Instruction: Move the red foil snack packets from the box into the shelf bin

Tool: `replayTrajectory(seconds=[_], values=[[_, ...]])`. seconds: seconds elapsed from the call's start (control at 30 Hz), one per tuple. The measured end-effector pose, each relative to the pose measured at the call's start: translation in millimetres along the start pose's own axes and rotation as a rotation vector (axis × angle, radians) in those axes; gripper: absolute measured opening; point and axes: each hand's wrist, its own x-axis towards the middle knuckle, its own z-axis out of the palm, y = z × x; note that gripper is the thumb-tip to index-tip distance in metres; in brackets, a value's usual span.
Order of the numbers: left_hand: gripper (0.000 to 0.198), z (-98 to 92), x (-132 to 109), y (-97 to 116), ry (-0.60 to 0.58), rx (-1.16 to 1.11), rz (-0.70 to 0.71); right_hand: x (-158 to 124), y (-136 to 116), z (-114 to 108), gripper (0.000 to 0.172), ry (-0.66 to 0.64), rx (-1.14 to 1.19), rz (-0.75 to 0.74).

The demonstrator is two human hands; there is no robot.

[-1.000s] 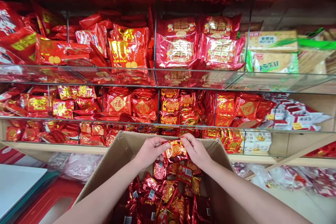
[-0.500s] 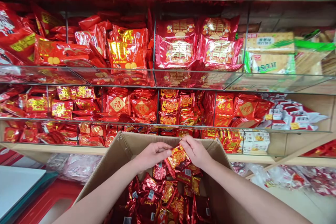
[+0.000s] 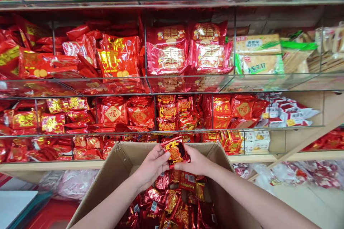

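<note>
A red wrapped snack packet (image 3: 176, 152) with gold print is held up between both hands over a cardboard box (image 3: 94, 189). My left hand (image 3: 154, 166) pinches its left side, thumb on the front. From the right, my right hand (image 3: 195, 162) grips the other edge, its thumb near the lower corner. Below them, the box holds many similar red packets (image 3: 172, 200), some showing white barcode labels. Parts of the fingers behind the held packet are hidden.
Shelves with clear dividers (image 3: 150, 87) rise in front, stocked with red packets (image 3: 169, 57), green-and-clear cracker packs (image 3: 259, 64) and white packs (image 3: 256, 141). Plastic-bagged goods (image 3: 77, 184) lie below at left, more (image 3: 298, 175) at right. A white flat lid-like object (image 3: 16, 204) is at lower left.
The held packet has been raised and turned more upright, its printed front towards me. Both hands have shifted around its sides. The view has swung slightly right and up.
</note>
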Motion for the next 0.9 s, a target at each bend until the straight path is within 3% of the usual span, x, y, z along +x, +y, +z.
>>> replayTrajectory(seconds=[0.13, 0.23, 0.37, 0.47, 0.53, 0.67, 0.8, 0.9], values=[[0.032, -0.8, 1.7, 0.6, 0.014, 0.158, -0.026, 1.2, 0.9, -2.1, 0.025, 0.059, -0.02, 0.095], [0.033, -11.0, 7.3, -0.9, 0.094, 0.339, 0.028, -0.2, -5.0, -14.7, 0.02, 0.215, -0.1, 0.103], [0.033, -29.8, 15.7, -2.5, 0.231, 0.497, 0.072, -6.4, -18.2, -35.7, 0.031, 0.48, -0.046, 0.142], [0.029, -37.7, 19.3, -2.9, 0.237, 0.522, 0.037, -9.3, -26.2, -49.7, 0.036, 0.623, 0.024, 0.199], [0.026, -39.1, 20.5, -3.1, 0.228, 0.519, 0.025, -5.8, -30.1, -59.1, 0.038, 0.705, -0.084, 0.24], [0.022, -39.7, 21.8, -3.4, 0.215, 0.504, 0.032, 20.1, -35.0, -78.8, 0.045, 0.801, -0.438, 0.274], [0.022, -45.4, 22.6, -5.3, 0.163, 0.485, 0.038, 59.9, -36.8, -93.9, 0.037, 0.891, -0.659, 0.238], [0.023, -51.9, 24.0, -9.0, 0.126, 0.463, 0.048, 85.9, -36.3, -100.5, 0.034, 0.975, -0.831, 0.314]])
